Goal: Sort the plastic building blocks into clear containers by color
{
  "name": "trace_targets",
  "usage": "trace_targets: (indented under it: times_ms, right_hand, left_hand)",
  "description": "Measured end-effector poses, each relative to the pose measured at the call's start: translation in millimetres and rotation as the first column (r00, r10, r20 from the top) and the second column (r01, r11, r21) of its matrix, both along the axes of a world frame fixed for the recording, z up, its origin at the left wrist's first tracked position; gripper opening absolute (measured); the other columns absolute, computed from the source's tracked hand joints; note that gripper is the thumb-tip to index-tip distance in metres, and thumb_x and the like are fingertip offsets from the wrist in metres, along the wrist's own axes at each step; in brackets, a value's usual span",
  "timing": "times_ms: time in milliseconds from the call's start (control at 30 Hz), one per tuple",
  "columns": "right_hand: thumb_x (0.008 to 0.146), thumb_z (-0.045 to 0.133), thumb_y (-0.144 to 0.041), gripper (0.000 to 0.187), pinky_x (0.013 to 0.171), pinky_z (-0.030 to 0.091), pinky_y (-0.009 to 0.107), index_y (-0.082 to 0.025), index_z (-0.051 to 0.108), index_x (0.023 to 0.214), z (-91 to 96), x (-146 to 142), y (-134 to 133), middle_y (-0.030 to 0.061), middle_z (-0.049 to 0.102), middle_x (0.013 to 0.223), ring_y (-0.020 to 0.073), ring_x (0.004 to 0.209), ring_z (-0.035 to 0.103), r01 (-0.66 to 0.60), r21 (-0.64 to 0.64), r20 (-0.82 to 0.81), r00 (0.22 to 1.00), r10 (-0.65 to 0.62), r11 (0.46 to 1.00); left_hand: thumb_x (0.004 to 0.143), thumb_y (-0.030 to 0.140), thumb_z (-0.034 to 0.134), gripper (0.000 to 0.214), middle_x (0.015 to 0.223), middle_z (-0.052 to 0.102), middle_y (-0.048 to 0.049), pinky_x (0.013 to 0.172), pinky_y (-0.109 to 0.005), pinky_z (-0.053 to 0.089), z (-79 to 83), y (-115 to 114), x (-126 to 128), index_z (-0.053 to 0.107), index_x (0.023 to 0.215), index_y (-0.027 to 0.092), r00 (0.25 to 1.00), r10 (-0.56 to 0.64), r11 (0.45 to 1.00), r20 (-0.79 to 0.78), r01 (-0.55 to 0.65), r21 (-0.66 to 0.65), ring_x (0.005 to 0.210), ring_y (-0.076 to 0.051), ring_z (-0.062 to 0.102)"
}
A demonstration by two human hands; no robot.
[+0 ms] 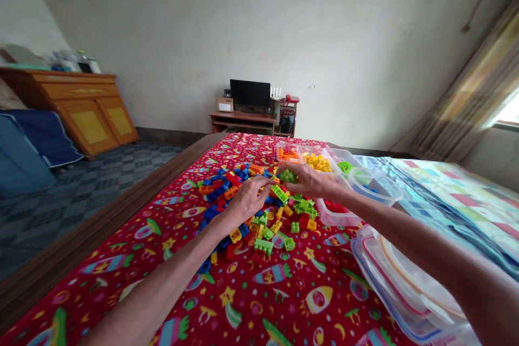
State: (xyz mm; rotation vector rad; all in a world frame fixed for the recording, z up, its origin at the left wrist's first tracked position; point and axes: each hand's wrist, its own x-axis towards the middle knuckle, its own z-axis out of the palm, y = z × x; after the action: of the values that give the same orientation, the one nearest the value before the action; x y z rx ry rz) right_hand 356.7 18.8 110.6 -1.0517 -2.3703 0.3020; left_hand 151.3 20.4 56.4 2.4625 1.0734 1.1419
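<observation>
A mixed pile of toy building bricks (219,189) in blue, orange, red, yellow and green lies on the red patterned cloth (279,292). My right hand (310,181) is curled around light green bricks (288,175), held just above the far right part of the pile. My left hand (249,197) reaches over the middle of the pile, its fingers drawn together and pointing right, close to the right fingertips. What those fingers hold, if anything, is hidden. A green brick (279,193) shows just below and between the two hands.
Clear plastic containers stand beyond and right of the pile, with orange bricks (287,155), yellow bricks (317,162), green bricks (344,167), red bricks (335,207) and blue bricks (371,189). Stacked clear lids (409,281) lie at the near right, under my right forearm.
</observation>
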Motion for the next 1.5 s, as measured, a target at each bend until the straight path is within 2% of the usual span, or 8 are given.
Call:
trace_targets:
  times_ms: [133,300,600,767,933,1133,1267,1500]
  right_hand:
    - [0.089,0.046,-0.017,0.035,0.056,0.037,0.024,-0.023,0.059,0.12,-6.8,-9.0,-11.4,0.0105,0.064,0.1,0.0155,0.074,0.056,-0.049,0.34,0.472,0.873,-0.125,0.939]
    - [0.094,0.039,-0.021,0.034,0.06,0.039,0.027,-0.017,0.057,0.122,2.7,-12.3,-15.9,0.016,0.063,0.109,0.0202,0.084,0.057,0.025,0.412,0.523,0.812,-0.259,0.911]
    - [0.087,0.053,-0.026,0.035,0.07,0.042,0.028,-0.019,0.06,0.12,3.4,-12.0,-20.1,0.0092,0.067,0.098,0.0176,0.078,0.059,0.106,0.228,0.119,0.984,-0.136,0.968]
    - [0.081,0.061,-0.034,0.029,0.062,0.04,0.024,-0.018,0.067,0.104,2.3,-6.0,-23.2,0.0001,0.065,0.076,0.0115,0.062,0.054,0.111,-0.007,-0.127,0.986,-0.111,0.994]
    - [0.08,0.06,-0.045,0.038,0.054,0.038,0.023,-0.014,0.067,0.101,3.9,20.3,-23.5,-0.0002,0.062,0.07,0.0098,0.056,0.051,0.131,-0.227,-0.101,0.982,-0.157,0.965]
    - [0.077,0.062,-0.045,0.038,0.05,0.038,0.021,-0.013,0.069,0.097,12.2,77.8,-14.1,-0.0002,0.061,0.064,0.0093,0.053,0.051,0.227,-0.232,-0.089,0.963,-0.253,0.946]
    - [0.075,0.063,-0.044,0.037,0.044,0.037,0.02,-0.013,0.068,0.095,29.0,119.4,1.4,0.002,0.063,0.064,0.0089,0.048,0.051,0.427,-0.246,-0.196,0.857,-0.476,0.87]
    - [0.08,0.058,-0.035,0.024,0.049,0.044,0.024,-0.012,0.065,0.08,40.8,183.3,56.0,0.0031,0.061,0.058,0.0122,0.048,0.055,0.793,-0.093,-0.104,0.594,-0.798,0.602]
  left_hand:
    - [0.088,0.016,0.046,0.026,0.099,0.071,-0.0079,0.086,-0.033,0.052,-1.1,2.3,-7.0,0.07,0.098,0.017,0.999,0.045,0.998,-0.028,-0.044,0.046,0.092,-0.021,0.067]
    - [0.087,0.015,0.046,0.026,0.098,0.072,-0.0084,0.086,-0.034,0.052,1.0,5.6,-15.8,0.07,0.096,0.016,0.995,0.098,0.995,-0.023,-0.097,0.031,0.088,-0.021,0.067]
    - [0.088,0.02,0.043,0.028,0.099,0.072,-0.008,0.084,-0.033,0.051,-8.7,12.8,-18.7,0.07,0.097,0.016,0.986,0.146,0.989,-0.085,-0.146,0.002,0.093,-0.023,0.067]
    - [0.088,0.022,0.041,0.031,0.096,0.072,-0.0074,0.076,-0.031,0.052,-14.7,16.4,-20.0,0.071,0.096,0.017,0.979,0.144,0.989,-0.146,-0.148,-0.017,0.081,-0.02,0.067]
    - [0.089,0.02,0.041,0.031,0.094,0.071,-0.007,0.079,-0.03,0.052,-16.6,13.9,-18.3,0.071,0.095,0.017,0.965,0.133,0.991,-0.224,-0.136,0.003,0.083,-0.019,0.067]
    - [0.09,0.02,0.041,0.032,0.103,0.07,-0.0085,0.083,-0.031,0.052,-29.8,15.7,-14.5,0.068,0.106,0.017,0.936,0.161,0.987,-0.313,-0.161,0.027,0.091,-0.021,0.067]
    - [0.09,0.024,0.037,0.037,0.111,0.069,-0.0112,0.089,-0.035,0.051,-40.1,21.0,-13.0,0.066,0.113,0.015,0.933,0.179,0.983,-0.311,-0.178,0.032,0.098,-0.024,0.066]
    - [0.09,0.03,0.035,0.041,0.11,0.07,-0.0123,0.09,-0.036,0.052,-50.2,30.6,-14.8,0.066,0.111,0.014,0.946,0.172,0.985,-0.275,-0.168,0.036,0.098,-0.025,0.067]
